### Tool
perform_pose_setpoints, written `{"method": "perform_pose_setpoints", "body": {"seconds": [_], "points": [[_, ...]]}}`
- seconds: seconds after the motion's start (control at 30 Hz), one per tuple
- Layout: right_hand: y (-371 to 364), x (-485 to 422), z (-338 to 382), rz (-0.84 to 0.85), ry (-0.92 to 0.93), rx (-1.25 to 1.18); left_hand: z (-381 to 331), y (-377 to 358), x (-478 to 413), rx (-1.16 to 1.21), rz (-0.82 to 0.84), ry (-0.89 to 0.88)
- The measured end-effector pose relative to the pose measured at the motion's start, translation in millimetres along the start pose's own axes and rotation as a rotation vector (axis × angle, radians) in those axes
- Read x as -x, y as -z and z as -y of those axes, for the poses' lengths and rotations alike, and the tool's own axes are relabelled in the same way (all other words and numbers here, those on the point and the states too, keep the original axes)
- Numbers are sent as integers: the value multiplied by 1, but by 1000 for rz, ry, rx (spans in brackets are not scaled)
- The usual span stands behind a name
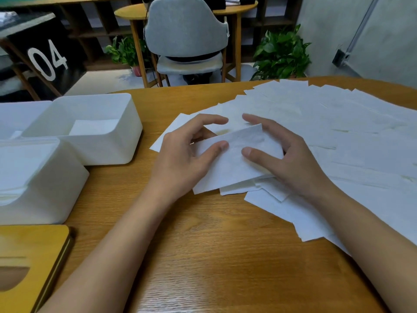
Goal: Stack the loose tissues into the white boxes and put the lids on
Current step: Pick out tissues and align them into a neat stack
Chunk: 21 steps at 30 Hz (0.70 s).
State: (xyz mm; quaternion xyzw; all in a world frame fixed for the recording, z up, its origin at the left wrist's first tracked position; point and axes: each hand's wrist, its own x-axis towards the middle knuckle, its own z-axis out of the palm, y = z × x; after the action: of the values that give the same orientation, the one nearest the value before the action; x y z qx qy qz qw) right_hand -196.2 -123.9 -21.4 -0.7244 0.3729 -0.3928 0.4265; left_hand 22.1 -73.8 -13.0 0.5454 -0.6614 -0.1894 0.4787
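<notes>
Both hands meet over the middle of the wooden table (pixel 203 245): the left hand (pixel 185 157) and the right hand (pixel 291 161) each grip one end of a folded tissue (pixel 234 163), thumbs laid on its top face and fingers curled over its far edge, so the sheet is pinched between them and held slightly tilted just above the sheets underneath. At the far left, by the near edge of the table, lies a wooden lid (pixel 33 249) with a rounded slot cut into it. Just behind it stands the nearer white box (pixel 63 184), lidless and filled close to its rim with a stack of tissues (pixel 20 163). Touching that box on its far side is a second white box (pixel 108 152), also open, with a single flat sheet (pixel 94 127) lying on its floor. Another white container (pixel 18 116) sits beside it at the frame edge, too cropped to tell more. To the right of the hands, loose tissues (pixel 349 132) cover the table in an overlapping spread that reaches the right border, some lying under the right wrist. Beyond the table are a black sign (pixel 47 59) marked 04, a grey chair (pixel 185 30) and a leafy plant (pixel 282 53).
</notes>
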Motion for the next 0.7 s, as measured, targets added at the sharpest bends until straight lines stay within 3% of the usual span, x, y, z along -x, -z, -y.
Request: {"method": "perform_pose_setpoints", "body": {"seconds": [0.1,0.33,0.5,0.57,0.7], "points": [[-7,4,2,81,28,30,0,-1,1,44,20,14],[-10,5,0,86,83,19,-1,-2,0,36,45,36],[-11,4,-2,37,129,12,2,-7,1,-141,-140,-13],[-7,2,-2,-5,133,-57,2,-8,1,-77,-173,87],[0,-1,0,-56,94,-209,-1,-5,-1,317,12,400]]}}
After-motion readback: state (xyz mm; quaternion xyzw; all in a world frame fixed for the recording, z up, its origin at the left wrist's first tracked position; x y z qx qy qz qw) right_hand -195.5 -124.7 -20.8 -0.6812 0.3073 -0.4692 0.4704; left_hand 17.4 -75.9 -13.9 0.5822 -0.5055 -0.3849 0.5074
